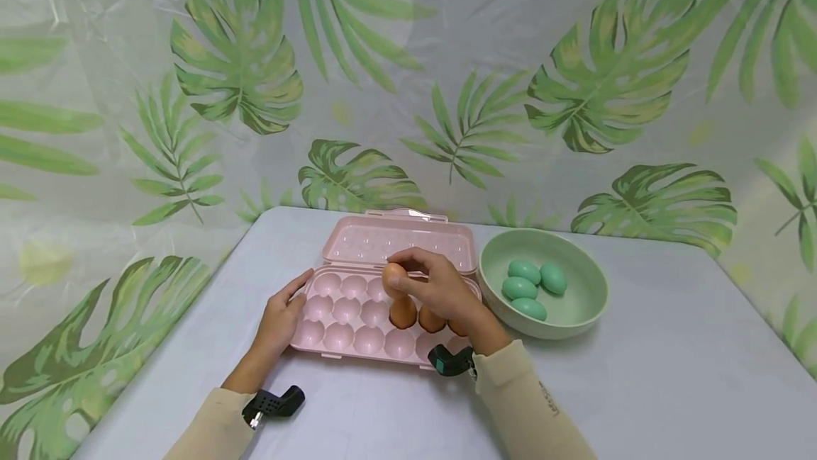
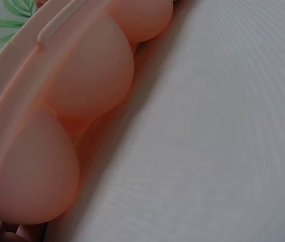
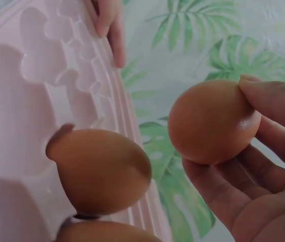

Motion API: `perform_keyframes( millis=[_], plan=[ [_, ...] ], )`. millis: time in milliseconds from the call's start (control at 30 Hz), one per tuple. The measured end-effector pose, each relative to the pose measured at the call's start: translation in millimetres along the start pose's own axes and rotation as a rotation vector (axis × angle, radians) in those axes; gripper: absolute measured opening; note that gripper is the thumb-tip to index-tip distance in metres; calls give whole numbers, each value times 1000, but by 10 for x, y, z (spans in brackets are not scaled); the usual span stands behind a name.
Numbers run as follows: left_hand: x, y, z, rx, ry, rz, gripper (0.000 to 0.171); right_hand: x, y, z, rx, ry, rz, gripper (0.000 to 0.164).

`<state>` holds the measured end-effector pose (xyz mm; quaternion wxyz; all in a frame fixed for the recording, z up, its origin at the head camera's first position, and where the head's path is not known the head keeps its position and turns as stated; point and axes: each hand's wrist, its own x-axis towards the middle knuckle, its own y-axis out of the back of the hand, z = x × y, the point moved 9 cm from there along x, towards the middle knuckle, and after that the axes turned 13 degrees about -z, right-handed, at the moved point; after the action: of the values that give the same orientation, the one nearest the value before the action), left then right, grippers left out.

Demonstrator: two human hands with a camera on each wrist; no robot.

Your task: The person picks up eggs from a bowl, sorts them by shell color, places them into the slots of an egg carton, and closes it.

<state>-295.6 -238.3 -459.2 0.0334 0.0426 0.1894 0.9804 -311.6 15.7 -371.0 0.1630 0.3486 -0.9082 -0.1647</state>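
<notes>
A brown egg (image 1: 393, 281) is pinched between the thumb and fingers of my right hand (image 1: 443, 293), raised over the back row of a pink egg tray (image 1: 368, 340). In the right wrist view this egg (image 3: 210, 123) is apart from the tray, its round end facing the camera. Brown eggs (image 1: 403, 313) sit in the middle row; my right hand and wrist hide part of the tray's right side. My left hand (image 1: 278, 317) grips the tray's left end, thumb at the rim. The left wrist view shows the rounded undersides of the cups (image 2: 89, 70).
The tray's pink lid (image 1: 398, 237) lies opened back behind it. A green bowl (image 1: 581, 304) with several green eggs (image 1: 520, 288) stands to the right, close by the tray. A white cloth covers the table (image 1: 670, 375); a leaf-patterned curtain (image 1: 479, 42) hangs behind.
</notes>
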Motion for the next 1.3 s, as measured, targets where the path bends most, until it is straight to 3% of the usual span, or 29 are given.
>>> perform_keyframes(
  millis=[400,967,1300],
  plan=[
    [-3,13,43,9,5,1,43,67,-63,105,48,-85,28,31],
    [31,16,-10,34,9,16,45,177,-131,167,25,-38,32,37],
    [-5,-3,-12,14,1,5,44,151,-202,238,62,-84,19,33]
  ],
)
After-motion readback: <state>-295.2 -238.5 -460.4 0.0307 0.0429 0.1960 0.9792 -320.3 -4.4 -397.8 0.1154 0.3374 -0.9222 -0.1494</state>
